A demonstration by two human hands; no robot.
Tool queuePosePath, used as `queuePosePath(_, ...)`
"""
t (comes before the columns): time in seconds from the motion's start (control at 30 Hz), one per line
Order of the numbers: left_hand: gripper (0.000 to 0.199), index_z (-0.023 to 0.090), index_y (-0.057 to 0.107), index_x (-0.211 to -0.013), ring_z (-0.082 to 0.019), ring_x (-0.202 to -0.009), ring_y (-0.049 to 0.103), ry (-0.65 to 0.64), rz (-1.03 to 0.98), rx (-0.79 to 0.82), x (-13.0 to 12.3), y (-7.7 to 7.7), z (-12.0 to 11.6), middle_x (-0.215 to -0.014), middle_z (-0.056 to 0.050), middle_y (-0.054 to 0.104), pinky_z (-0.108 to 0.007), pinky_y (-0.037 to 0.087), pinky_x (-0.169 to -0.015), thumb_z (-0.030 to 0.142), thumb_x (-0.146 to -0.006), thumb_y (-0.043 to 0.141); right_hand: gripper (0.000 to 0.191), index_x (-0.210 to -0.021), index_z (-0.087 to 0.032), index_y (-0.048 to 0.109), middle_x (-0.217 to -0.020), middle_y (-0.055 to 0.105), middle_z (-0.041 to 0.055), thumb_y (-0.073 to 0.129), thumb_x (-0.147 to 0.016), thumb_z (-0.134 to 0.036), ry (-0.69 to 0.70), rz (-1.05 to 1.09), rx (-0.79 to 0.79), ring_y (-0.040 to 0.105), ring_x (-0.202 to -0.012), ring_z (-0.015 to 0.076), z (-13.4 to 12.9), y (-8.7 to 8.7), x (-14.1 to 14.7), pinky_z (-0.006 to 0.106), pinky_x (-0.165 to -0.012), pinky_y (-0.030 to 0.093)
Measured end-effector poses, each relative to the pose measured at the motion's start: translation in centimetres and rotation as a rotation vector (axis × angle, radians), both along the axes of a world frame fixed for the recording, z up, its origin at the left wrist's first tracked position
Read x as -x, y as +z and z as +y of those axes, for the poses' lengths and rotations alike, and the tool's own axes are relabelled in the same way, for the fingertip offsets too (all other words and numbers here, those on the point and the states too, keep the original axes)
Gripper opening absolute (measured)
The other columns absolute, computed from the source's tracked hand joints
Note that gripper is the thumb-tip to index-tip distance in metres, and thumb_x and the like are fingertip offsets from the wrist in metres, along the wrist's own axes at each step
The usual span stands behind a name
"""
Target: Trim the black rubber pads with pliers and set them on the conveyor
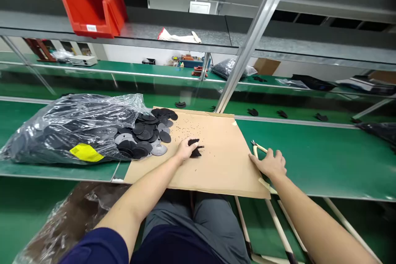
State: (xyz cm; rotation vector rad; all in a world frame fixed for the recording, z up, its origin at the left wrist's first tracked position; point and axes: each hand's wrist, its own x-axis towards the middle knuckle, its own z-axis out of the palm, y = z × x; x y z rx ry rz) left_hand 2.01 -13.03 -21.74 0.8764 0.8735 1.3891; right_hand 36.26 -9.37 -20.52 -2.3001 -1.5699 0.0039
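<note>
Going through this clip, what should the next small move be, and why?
Probably the right hand should pick up the cream-handled side cutters lying beside it, because the left hand already has the black piece steadied on the cardboard sheet, among scattered black crumbs.

Left hand (pixel 185 150) palm down, fingers bent downward, wrist low. Right hand (pixel 269 164) farther out, palm down, fingers spread and slightly arched. Left forearm (pixel 145 187) and right forearm (pixel 309 210) bare, angling inward from the lower corners of view.
</note>
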Motion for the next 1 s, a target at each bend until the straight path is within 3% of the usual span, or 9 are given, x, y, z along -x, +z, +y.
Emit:
queuePosePath(0.1,0.048,0.015,0.051,-0.092,-0.02,-0.063,0.067,-0.001,0.014,0.001,0.1,-0.5,0.1,-0.081,-0.005,0.062,-0.04,0.057,-0.06,0.037,-0.062,0.082,0.084,-0.137,-0.014,0.04,-0.143,0.031,0.0256,0.045,-0.076,-0.071,0.008,0.03,0.056,0.028,-0.132,0.0444,1.9,0.0,-0.6,0.066,-0.095,0.033)
queuePosePath(0.23,0.051,0.016,0.05,-0.095,-0.021,-0.063,0.068,0.013,0.022,-0.012,0.2,-0.8,0.4,-0.082,-0.005,0.062,-0.039,0.057,-0.06,0.039,-0.061,0.082,0.059,-0.125,-0.009,0.051,-0.129,0.045,0.028,0.044,-0.085,-0.052,-0.026,0.063,0.128,0.039,-0.123,0.0448,2.6,0.2,-0.3,0.062,-0.095,0.034)
queuePosePath(0.4,0.054,0.016,0.051,-0.098,-0.019,-0.061,0.066,0.026,0.054,-0.055,0.2,-1.0,0.5,-0.077,-0.003,0.062,-0.037,0.057,-0.059,0.043,-0.062,0.081,0.043,-0.119,-0.007,0.051,-0.121,0.046,0.0278,0.046,-0.086,-0.035,0.003,0.275,-0.153,0.04,-0.121,0.0451,0.9,1.3,0.5,0.062,-0.097,0.031)
queuePosePath(0.57,0.055,0.015,0.051,-0.096,-0.018,-0.057,0.065,0.024,0.07,-0.055,0.1,-0.4,0.1,-0.071,-0.002,0.061,-0.034,0.056,-0.058,0.044,-0.06,0.081,0.053,-0.129,-0.01,0.038,-0.116,0.05,0.0215,0.038,-0.091,-0.047,0.034,0.503,-0.347,0.046,-0.118,0.0354,1.4,3.6,2.1,0.05,-0.098,0.038)
queuePosePath(0.67,0.056,0.016,0.052,-0.097,-0.017,-0.056,0.065,0.046,0.075,-0.04,-0.1,0.1,-0.4,-0.071,-0.001,0.061,-0.033,0.056,-0.058,0.041,-0.058,0.083,0.044,-0.118,-0.019,0.041,-0.094,0.057,0.0088,0.032,-0.091,-0.053,0.151,0.75,-0.4,0.062,-0.089,0.0217,2.9,4.4,4.9,0.037,-0.079,0.052)
queuePosePath(0.73,0.056,0.016,0.053,-0.098,-0.016,-0.055,0.064,0.073,0.09,-0.02,-0.3,0.4,-0.6,-0.073,-0.001,0.062,-0.031,0.055,-0.055,0.037,-0.057,0.084,0.038,-0.105,-0.022,0.047,-0.085,0.057,0.0031,0.048,-0.083,-0.052,0.309,0.97,-0.403,0.063,-0.075,0.0176,3.6,4.5,7.5,0.034,-0.07,0.054)
queuePosePath(0.83,0.05,0.015,0.056,-0.096,-0.013,-0.054,0.062,0.126,0.045,0.038,-0.2,1.1,-0.1,-0.076,0.0,0.061,-0.026,0.053,-0.053,0.03,-0.057,0.084,0.036,-0.098,-0.021,0.052,-0.086,0.058,0.0015,0.06,-0.07,-0.042,0.551,1.27,-0.363,0.061,-0.072,0.0158,3.7,4.3,11.8,0.033,-0.07,0.053)
queuePosePath(0.9,0.044,0.015,0.058,-0.092,-0.01,-0.054,0.061,0.177,-0.044,0.076,0.4,2.0,1.0,-0.076,0.0,0.061,-0.022,0.052,-0.053,0.023,-0.057,0.083,0.034,-0.099,-0.021,0.054,-0.091,0.06,0.0028,0.059,-0.07,-0.037,0.642,1.226,-0.333,0.06,-0.078,0.0174,3.4,4.2,14.3,0.035,-0.076,0.051)
queuePosePath(1.0,0.039,0.016,0.059,-0.093,-0.008,-0.055,0.059,0.221,-0.166,0.099,1.9,3.2,2.9,-0.078,0.0,0.061,-0.018,0.05,-0.052,0.014,-0.059,0.079,0.033,-0.108,-0.02,0.055,-0.095,0.061,0.0054,0.054,-0.079,-0.038,0.758,0.859,-0.34,0.058,-0.089,0.0218,3.2,3.8,17.3,0.04,-0.084,0.047)
